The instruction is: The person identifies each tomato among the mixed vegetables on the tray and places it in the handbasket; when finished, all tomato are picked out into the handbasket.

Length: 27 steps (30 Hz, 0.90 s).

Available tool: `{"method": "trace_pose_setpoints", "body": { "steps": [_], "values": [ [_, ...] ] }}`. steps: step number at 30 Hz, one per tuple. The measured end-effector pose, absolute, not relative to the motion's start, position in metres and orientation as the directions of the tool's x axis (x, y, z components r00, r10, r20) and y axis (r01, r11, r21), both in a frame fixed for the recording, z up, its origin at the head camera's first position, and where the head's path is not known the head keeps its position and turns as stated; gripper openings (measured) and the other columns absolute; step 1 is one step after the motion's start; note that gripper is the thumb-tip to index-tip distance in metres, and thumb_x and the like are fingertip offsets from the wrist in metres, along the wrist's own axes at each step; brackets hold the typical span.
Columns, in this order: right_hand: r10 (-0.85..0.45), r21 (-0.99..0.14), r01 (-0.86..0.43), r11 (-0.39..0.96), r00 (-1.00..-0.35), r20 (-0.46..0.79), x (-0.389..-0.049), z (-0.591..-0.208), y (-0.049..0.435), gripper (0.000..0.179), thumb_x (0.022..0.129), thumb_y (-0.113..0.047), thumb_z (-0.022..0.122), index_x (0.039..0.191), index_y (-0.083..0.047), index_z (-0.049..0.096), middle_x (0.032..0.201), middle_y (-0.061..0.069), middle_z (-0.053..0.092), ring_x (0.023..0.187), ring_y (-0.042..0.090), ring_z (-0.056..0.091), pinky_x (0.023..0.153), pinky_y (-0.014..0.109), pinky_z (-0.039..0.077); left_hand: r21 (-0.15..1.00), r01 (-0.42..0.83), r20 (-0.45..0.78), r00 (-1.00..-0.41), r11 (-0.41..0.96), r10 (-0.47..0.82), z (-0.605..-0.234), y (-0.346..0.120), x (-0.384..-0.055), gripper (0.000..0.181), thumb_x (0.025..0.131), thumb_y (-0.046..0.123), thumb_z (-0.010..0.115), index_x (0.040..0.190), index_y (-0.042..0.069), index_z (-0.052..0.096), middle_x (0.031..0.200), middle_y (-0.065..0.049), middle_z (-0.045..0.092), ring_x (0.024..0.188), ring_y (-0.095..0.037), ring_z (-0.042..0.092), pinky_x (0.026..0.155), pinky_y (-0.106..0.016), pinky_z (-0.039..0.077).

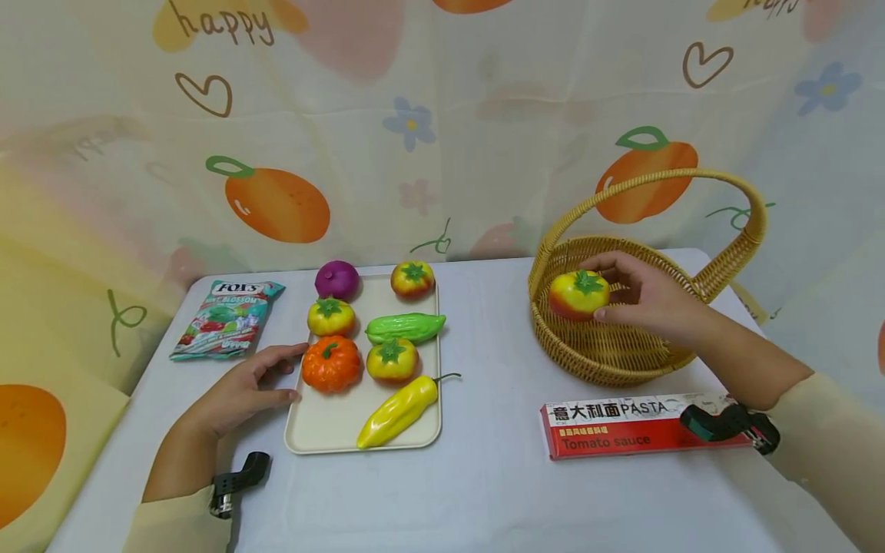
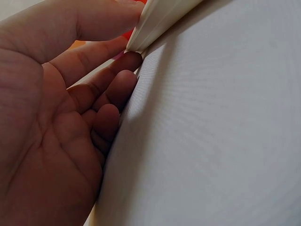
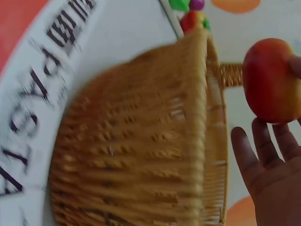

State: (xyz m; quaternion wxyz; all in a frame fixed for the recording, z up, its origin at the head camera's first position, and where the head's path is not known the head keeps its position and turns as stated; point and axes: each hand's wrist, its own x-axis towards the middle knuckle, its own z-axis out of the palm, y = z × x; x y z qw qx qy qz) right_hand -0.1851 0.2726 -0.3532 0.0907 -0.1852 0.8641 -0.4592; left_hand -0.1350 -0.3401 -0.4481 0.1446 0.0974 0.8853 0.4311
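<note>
Above the wicker basket, my right hand pinches a yellow-red toy tomato with a green leafy top. In the right wrist view this tomato is apart from the basket's rim. My left hand touches the left edge of a cream tray, thumb and fingertips against its side. On the tray lie an orange pumpkin, a purple onion-like vegetable, three more tomatoes, a bumpy green vegetable and a yellow pepper.
A FOX'S candy bag lies left of the tray. In front of the basket is a red and white pasta box, partly under my right forearm. The basket's tall handle arches over it. Behind the table hangs a printed cloth.
</note>
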Motion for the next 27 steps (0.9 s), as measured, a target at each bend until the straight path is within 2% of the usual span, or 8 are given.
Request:
{"method": "trace_pose_setpoints", "body": {
  "steps": [4, 7, 12, 19, 27],
  "values": [
    [-0.416, -0.779, -0.225, 0.586, -0.908, -0.05, -0.199, -0.352, 0.278, 0.067, 0.094, -0.01, 0.079, 0.154, -0.011, 0.048, 0.15, 0.011, 0.051, 0.136, 0.036, 0.051, 0.107, 0.035, 0.051, 0.79, 0.039, -0.178, -0.94, 0.612, 0.289, -0.45, -0.341, -0.135, 0.075, 0.09, 0.013, 0.085, 0.157, 0.008, 0.052, 0.137, -0.015, 0.058, 0.122, -0.029, 0.049, 0.095, -0.021, 0.046],
    [-0.431, -0.75, -0.236, 0.618, -0.9, -0.072, -0.209, -0.351, 0.28, 0.068, 0.093, -0.009, 0.08, 0.155, -0.013, 0.051, 0.149, 0.01, 0.054, 0.135, 0.034, 0.054, 0.108, 0.048, 0.051, 0.787, 0.032, -0.185, -0.94, 0.616, 0.286, -0.451, -0.341, -0.136, 0.075, 0.09, 0.014, 0.086, 0.157, 0.008, 0.052, 0.136, -0.014, 0.058, 0.121, -0.03, 0.049, 0.095, -0.021, 0.047],
    [-0.432, -0.736, -0.223, 0.639, -0.896, -0.104, -0.226, -0.349, 0.28, 0.064, 0.093, -0.01, 0.08, 0.151, -0.015, 0.055, 0.145, 0.009, 0.059, 0.131, 0.032, 0.056, 0.105, 0.045, 0.052, 0.775, 0.031, -0.191, -0.941, 0.632, 0.281, -0.451, -0.341, -0.136, 0.075, 0.09, 0.015, 0.086, 0.157, 0.009, 0.053, 0.136, -0.014, 0.058, 0.121, -0.029, 0.049, 0.094, -0.02, 0.047],
    [-0.419, -0.758, -0.141, 0.636, -0.888, -0.186, -0.243, -0.354, 0.278, 0.062, 0.093, -0.009, 0.08, 0.151, -0.015, 0.057, 0.147, 0.012, 0.058, 0.134, 0.036, 0.054, 0.109, 0.052, 0.046, 0.795, 0.045, -0.175, -0.938, 0.605, 0.3, -0.45, -0.342, -0.135, 0.074, 0.091, 0.013, 0.085, 0.157, 0.007, 0.052, 0.135, -0.014, 0.057, 0.12, -0.029, 0.048, 0.094, -0.021, 0.047],
    [-0.404, -0.791, -0.076, 0.607, -0.887, -0.225, -0.255, -0.363, 0.283, 0.062, 0.092, -0.005, 0.079, 0.15, -0.013, 0.057, 0.148, 0.01, 0.056, 0.136, 0.036, 0.052, 0.11, 0.049, 0.043, 0.78, 0.055, -0.171, -0.939, 0.623, 0.298, -0.451, -0.342, -0.136, 0.073, 0.09, 0.014, 0.085, 0.156, 0.008, 0.053, 0.136, -0.013, 0.058, 0.12, -0.028, 0.049, 0.095, -0.018, 0.046]
  ]
}}
